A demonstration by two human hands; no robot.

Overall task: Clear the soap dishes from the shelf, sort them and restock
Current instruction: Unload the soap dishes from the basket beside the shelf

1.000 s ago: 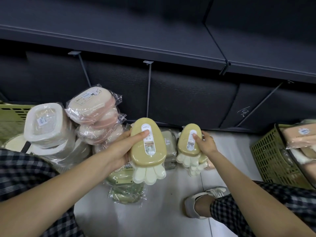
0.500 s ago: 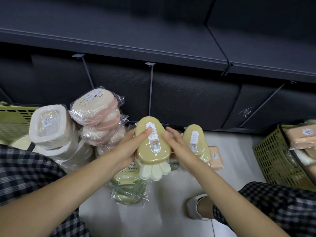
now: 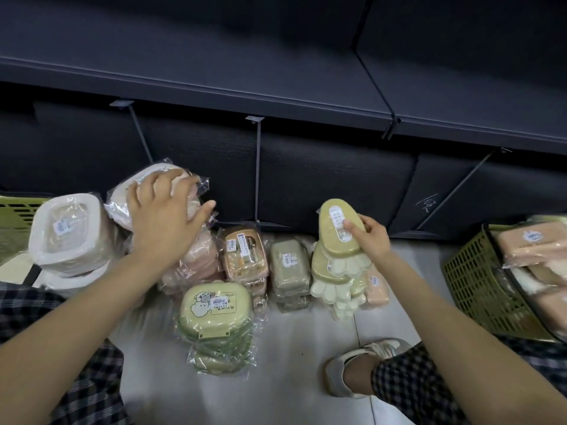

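Note:
My right hand [image 3: 372, 240] grips a yellow paw-shaped soap dish [image 3: 333, 225], thumb on its white label, just above a stack of the same yellow dishes [image 3: 329, 276] on the floor. My left hand [image 3: 165, 210] lies with spread fingers over the top wrapped pink soap dish [image 3: 139, 182] of the pink stack [image 3: 196, 259] at the left. Between the hands stand a green dish stack [image 3: 214, 305], a peach box stack [image 3: 245, 250] and a grey-green stack [image 3: 290, 265]. The dark shelf [image 3: 214, 72] runs above.
A stack of white dishes [image 3: 67, 231] stands far left beside a green basket [image 3: 15, 216]. Another green basket [image 3: 478, 286] with wrapped peach dishes sits at the right. My shoe [image 3: 352, 369] and checked trouser legs are in front.
The yellow dish went from my left hand to my right hand, which carried it right over the yellow stack. My left hand moved left onto the pink stack.

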